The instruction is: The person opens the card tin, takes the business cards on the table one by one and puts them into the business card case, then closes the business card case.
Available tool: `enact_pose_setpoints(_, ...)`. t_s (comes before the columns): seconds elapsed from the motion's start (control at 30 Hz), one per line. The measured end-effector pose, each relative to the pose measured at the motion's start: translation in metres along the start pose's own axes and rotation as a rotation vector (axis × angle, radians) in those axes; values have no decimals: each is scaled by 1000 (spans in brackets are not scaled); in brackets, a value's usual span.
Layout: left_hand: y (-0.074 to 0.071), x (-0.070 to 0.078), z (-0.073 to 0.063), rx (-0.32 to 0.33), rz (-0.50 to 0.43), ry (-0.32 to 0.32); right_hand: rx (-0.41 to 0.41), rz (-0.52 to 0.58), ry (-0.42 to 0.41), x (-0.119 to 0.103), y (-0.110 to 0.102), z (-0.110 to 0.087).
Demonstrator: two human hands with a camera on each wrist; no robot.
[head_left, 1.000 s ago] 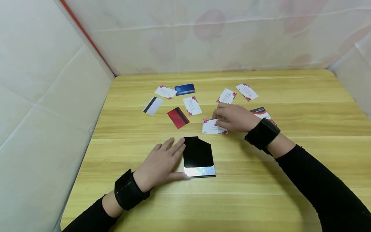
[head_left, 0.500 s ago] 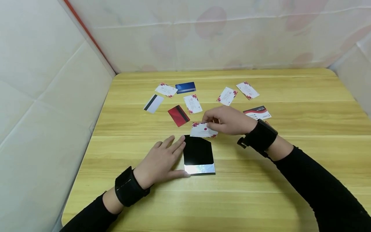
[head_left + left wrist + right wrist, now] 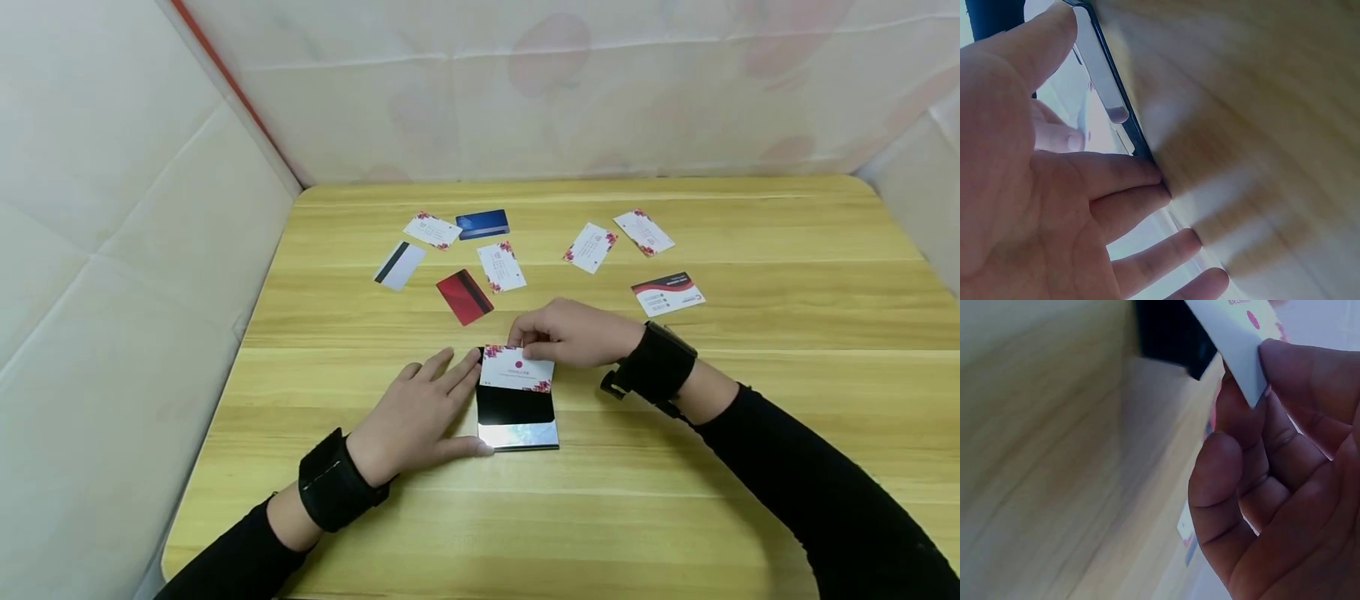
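In the head view my right hand (image 3: 581,333) pinches a white business card (image 3: 516,371) with pink flowers at its corners. The card is over the upper part of a black card case (image 3: 516,407) with a silver band along its near edge. The right wrist view shows the thumb and fingers on one corner of the card (image 3: 1235,347), its edge raised off the black case (image 3: 1175,334). My left hand (image 3: 416,421) lies at the case's left side, fingers extended, fingertips and thumb touching it. In the left wrist view those fingers (image 3: 1125,219) are straight along the case's edge.
Farther back on the wooden table (image 3: 675,500) lie a red card (image 3: 464,297), a blue card (image 3: 482,224), a silver striped card (image 3: 399,266) and several flowered white cards. A red, black and white card (image 3: 667,294) lies to the right. Fabric walls stand behind and beside the table.
My right hand has moved left and toward the near side, bringing the flowered business card from the table to over the case. The left hand stays in place.
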State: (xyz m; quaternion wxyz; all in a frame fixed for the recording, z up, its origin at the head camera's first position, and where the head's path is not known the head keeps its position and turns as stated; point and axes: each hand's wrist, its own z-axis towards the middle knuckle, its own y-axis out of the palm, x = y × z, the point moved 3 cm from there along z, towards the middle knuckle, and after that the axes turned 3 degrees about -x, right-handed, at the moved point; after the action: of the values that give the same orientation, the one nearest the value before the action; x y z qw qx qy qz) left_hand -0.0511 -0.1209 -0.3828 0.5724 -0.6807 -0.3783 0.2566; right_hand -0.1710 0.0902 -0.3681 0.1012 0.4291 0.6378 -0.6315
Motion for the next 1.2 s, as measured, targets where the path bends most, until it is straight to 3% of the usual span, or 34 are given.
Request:
enact_pose_setpoints(0.27, 1, 0, 1, 10, -11, 5, -3, -58, 45, 0, 11, 0)
enact_pose_setpoints(0.73, 0, -1, 2, -8, -9, -1, 55, -104, 6, -7, 21, 9)
enact_pose_setpoints(1.2, -2, 0, 2, 0, -12, 2, -11, -136, -24, -14, 33, 4)
